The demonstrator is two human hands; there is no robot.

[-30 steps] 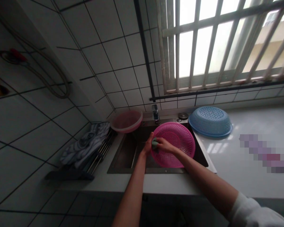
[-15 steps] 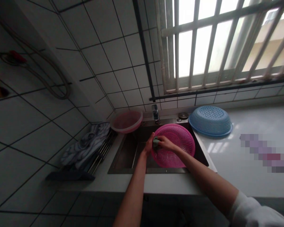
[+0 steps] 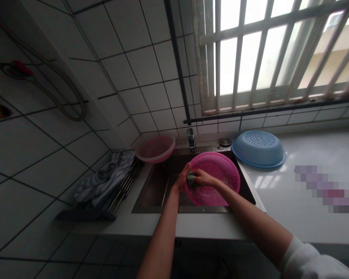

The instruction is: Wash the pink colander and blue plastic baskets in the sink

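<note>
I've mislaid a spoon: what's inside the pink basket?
In the pink basket, the right hand holds a green cloth near the left side; no spoon shows. The hand and forearm cover part of the basket's inside.

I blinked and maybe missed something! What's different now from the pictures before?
Nothing has clearly moved, and nothing was taken hold of or let go. The left hand still holds the pink basket by its edge; the right hand still presses the green cloth there. The blue basket stayed put too.
</note>
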